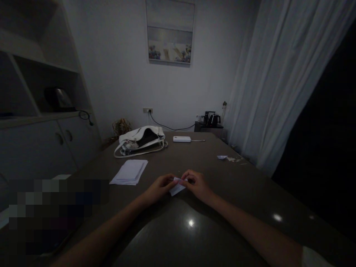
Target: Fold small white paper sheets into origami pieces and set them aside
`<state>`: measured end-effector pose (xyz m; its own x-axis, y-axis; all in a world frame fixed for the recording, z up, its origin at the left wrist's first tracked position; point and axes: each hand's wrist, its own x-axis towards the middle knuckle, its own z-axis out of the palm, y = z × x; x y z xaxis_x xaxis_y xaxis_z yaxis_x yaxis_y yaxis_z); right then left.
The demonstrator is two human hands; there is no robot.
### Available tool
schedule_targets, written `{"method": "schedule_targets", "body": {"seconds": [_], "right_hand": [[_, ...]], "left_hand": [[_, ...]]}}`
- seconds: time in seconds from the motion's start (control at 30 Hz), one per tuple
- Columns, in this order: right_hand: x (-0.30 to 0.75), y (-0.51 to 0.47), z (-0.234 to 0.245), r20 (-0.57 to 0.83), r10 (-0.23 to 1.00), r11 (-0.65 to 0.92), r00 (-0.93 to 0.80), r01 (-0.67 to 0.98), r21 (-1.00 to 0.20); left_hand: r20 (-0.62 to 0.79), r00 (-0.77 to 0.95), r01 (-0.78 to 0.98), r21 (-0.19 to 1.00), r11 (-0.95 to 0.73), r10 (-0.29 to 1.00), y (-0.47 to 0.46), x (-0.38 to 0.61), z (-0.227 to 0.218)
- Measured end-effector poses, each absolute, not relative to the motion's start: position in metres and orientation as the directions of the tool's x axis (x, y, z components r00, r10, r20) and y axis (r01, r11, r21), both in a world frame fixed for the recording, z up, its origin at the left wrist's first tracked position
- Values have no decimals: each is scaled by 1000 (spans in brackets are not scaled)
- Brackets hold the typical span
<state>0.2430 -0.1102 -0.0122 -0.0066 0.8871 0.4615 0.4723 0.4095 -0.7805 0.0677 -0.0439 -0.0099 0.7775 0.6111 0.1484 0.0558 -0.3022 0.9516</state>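
Observation:
Between my two hands is a small piece of folded white paper (177, 188), held just above the dark table (155, 226). My left hand (162, 186) pinches its left upper part between thumb and fingers. On the other side, my right hand (198, 184) grips the upper right part, its fingers curled and thumb pressed on the paper. The two thumbs nearly meet at the paper's top. The fingers behind the sheet are partly hidden. To the left lies a stack of white paper sheets (130, 171).
A white handbag (141, 139) lies at the far left of the table. Behind my hands is a white power bank (181, 139) with a short cable. A small folded paper (222, 157) and paper scraps (235, 160) lie at the right. A blurred patch covers the lower left.

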Motion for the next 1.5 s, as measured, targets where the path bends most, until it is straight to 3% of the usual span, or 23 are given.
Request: {"method": "schedule_targets", "body": {"seconds": [0.1, 0.5, 0.83, 1.0, 1.2, 1.5], "right_hand": [[242, -111, -11, 459, 888, 413, -22, 477, -776], [242, -112, -17, 380, 913, 405, -151, 458, -791], [242, -111, -14, 382, 918, 394, -105, 341, -854], [240, -112, -14, 398, 915, 393, -64, 361, -846], [241, -111, -15, 363, 932, 350, -14, 309, -884], [244, -107, -17, 354, 934, 355, -50, 253, -900]], "left_hand": [[149, 827, 53, 939, -340, 541, -45, 67, -8], [175, 790, 51, 936, -348, 587, -43, 65, -17], [166, 774, 173, 873, -456, 611, -43, 69, -12], [125, 801, 149, 906, -397, 586, -42, 67, -9], [161, 781, 157, 884, -440, 603, -42, 67, -12], [194, 754, 148, 880, -451, 627, -50, 70, -10]]}}
